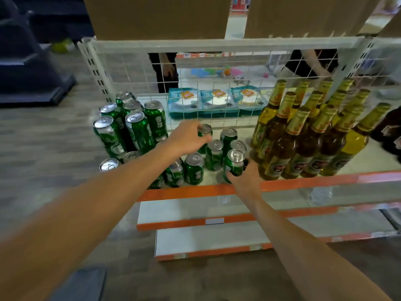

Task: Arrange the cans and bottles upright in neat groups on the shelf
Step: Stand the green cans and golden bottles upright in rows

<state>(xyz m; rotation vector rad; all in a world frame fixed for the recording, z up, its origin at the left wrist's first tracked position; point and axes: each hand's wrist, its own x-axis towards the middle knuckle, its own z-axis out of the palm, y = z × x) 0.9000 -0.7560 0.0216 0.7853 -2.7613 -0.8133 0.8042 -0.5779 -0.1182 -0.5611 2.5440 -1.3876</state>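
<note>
Green cans stand upright on the white shelf [351, 168] with the orange front edge. My left hand [187, 137] grips a small green can [205, 132] near the back of the shelf. My right hand [245, 178] grips another green can [235, 162] at the front, close to the bottles. Several short green cans [194, 168] stand between my hands. Tall green cans [138, 127] are stacked in a group at the left end. Several amber and yellow glass bottles [303, 135] with gold foil necks stand grouped at the right.
A white wire grid [217, 88] backs the shelf; blue packets [213, 102] lie behind it. Cardboard boxes [156, 16] sit on top. Lower shelves [217, 220] jut out below. People stand beyond the grid. A dark object [388, 127] sits at the far right.
</note>
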